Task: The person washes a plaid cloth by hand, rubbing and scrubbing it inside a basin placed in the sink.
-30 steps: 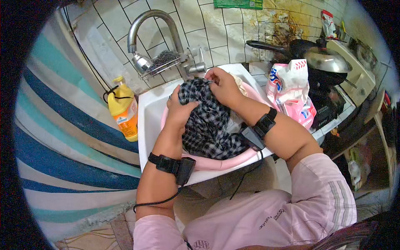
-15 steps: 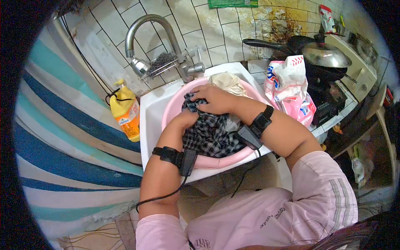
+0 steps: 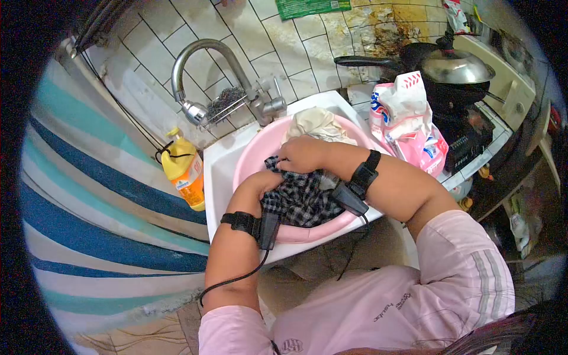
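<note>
A black-and-grey checked cloth garment [image 3: 305, 198] lies bunched in a pink basin [image 3: 296, 235]. My right hand [image 3: 302, 155] is closed on the garment's upper edge, fingers curled down into the fabric. Beside it, lower and to the left, my left hand [image 3: 264, 182] grips the same garment, its fingertips hidden in the folds. A cream cloth [image 3: 319, 124] rests at the basin's far side, behind my right hand. Both forearms wear black straps with small boxes and cables.
The basin sits in a white sink [image 3: 218, 163] under a curved faucet [image 3: 216, 46]. A yellow bottle [image 3: 183, 168] stands left. To the right are a pink-and-white detergent bag [image 3: 408, 121] and a lidded pan [image 3: 455, 68] on a stove.
My right hand has come down a little toward the left hand, and its spread fingers have curled in on the checked garment. The whole view has shifted slightly.
</note>
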{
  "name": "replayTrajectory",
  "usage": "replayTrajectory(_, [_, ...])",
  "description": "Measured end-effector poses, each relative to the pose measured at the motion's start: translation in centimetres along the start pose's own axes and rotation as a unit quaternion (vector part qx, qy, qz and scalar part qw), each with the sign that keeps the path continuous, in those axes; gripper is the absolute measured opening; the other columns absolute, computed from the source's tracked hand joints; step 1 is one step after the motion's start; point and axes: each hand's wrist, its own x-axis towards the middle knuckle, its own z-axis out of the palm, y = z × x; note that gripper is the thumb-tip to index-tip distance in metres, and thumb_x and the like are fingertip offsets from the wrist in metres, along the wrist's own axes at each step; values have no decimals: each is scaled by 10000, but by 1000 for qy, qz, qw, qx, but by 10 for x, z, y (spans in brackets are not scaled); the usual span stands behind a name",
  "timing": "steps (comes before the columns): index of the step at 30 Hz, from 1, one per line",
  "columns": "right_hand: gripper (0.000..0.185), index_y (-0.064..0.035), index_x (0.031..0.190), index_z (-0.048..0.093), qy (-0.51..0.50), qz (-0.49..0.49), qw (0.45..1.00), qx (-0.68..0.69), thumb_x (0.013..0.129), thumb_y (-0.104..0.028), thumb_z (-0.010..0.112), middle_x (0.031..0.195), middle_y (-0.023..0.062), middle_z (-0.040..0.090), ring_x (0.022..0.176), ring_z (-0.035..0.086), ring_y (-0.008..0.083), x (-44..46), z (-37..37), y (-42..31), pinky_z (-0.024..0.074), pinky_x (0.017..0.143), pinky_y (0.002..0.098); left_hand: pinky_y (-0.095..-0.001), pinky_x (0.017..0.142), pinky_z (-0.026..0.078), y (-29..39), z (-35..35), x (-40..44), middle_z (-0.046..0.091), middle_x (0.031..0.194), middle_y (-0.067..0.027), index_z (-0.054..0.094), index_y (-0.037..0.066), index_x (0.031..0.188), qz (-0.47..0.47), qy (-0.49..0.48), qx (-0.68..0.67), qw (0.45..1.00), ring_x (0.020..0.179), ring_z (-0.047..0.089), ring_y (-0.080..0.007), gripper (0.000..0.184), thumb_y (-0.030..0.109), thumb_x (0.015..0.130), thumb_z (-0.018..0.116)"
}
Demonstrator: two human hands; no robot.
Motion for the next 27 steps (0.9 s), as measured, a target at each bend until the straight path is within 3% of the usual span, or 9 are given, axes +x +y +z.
replayTrajectory(4, [365,-32,881,691,12,55,998,-4,869,-357,525,898,196,655,904,614,366,2,2,1,476,811,461,-376,678,492,16,-7,-25,660,948,-179,627,-31,1036,112,65,170,977,791,630,-256,371,236,780,594])
replayTrajectory(7, [368,-16,920,669,15,100,995,21,874,-353,529,911,204,650,911,607,383,5,0,5,471,824,464,-378,706,487,36,-9,-57,663,924,-199,634,-58,980,17,201,159,967,786,627,-274,339,202,765,607])
replayTrajectory(10, [394,4,1095,562,106,102,986,74,848,-302,586,976,217,631,909,606,396,7,9,13,476,820,455,-333,717,475,60,0,-95,660,872,-143,618,-64,1002,172,326,17,929,756,616,-228,285,61,747,592])
replayTrajectory(14, [700,-6,1276,293,241,62,945,211,733,-168,705,1017,247,579,914,607,370,4,1,6,478,810,419,-271,720,468,59,3,-91,618,833,-39,615,26,952,263,324,-161,895,774,578,-143,296,-57,668,609])
replayTrajectory(19, [745,-34,1188,278,205,158,928,269,634,-177,755,960,271,574,924,606,398,5,-14,1,477,819,412,-277,781,460,67,9,-103,607,924,-60,562,24,1012,355,348,-203,844,831,580,-162,420,-108,615,603])
replayTrajectory(21, [774,-40,1214,262,283,126,909,278,625,-149,752,959,269,576,913,610,396,6,-13,1,480,819,412,-282,830,452,66,10,-101,597,983,-66,529,31,1055,379,331,-222,835,888,577,-169,490,-133,597,588])
replayTrajectory(23, [776,-24,1231,298,265,125,903,314,607,-122,748,1018,261,579,974,600,376,3,-17,3,469,860,391,-301,937,404,66,11,-98,543,1107,-77,443,55,1138,522,296,-256,758,1014,541,-192,611,-160,575,542])
replayTrajectory(25, [779,-38,1304,335,208,-12,940,271,602,-2,668,1120,183,544,1077,537,282,6,-16,9,412,934,334,-275,956,374,75,15,-111,485,1114,-102,378,27,1145,519,276,-274,761,1049,501,-182,607,-199,588,466])
replayTrajectory(27, [765,-41,1309,384,162,16,936,311,600,17,666,1192,162,526,1135,506,267,2,-17,8,385,971,316,-281,946,391,75,15,-111,503,1104,-109,376,27,1152,528,252,-284,760,1044,514,-190,623,-209,580,450])
